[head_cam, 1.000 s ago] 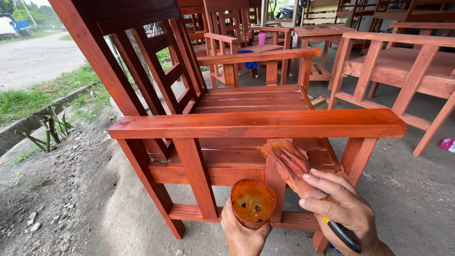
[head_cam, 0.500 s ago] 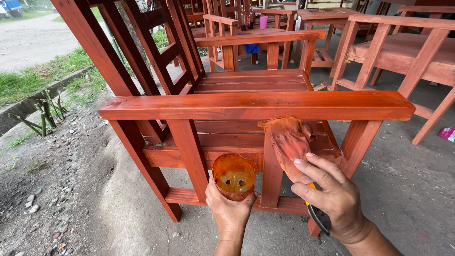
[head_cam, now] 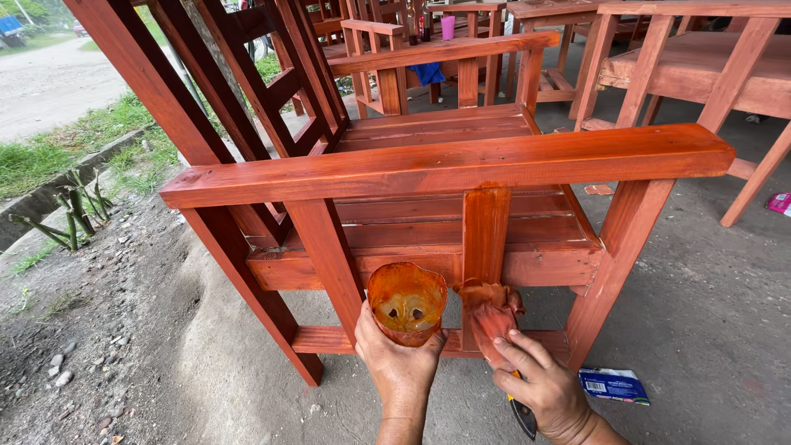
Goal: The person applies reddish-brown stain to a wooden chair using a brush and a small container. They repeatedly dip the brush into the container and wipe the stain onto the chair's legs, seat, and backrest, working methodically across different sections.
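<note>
We press a stain-soaked orange-red brush head (head_cam: 492, 317) against the bottom of the middle post of the red-brown wooden armchair (head_cam: 461, 169). Our right hand (head_cam: 544, 387) is clenched around its dark handle. Our left hand (head_cam: 400, 367) wraps tight around a small orange cut plastic cup (head_cam: 406, 301), held just beside the post.

The cup is open on top, so if we tip it, the stain could spill onto the grey concrete floor (head_cam: 700, 330). A heavy push could leave drips on the bottom rail.

The chair's side posts crowd our hands. A flat blue packet (head_cam: 614, 385) lies near our right hand. More red wooden chairs (head_cam: 692, 66) stand behind.
</note>
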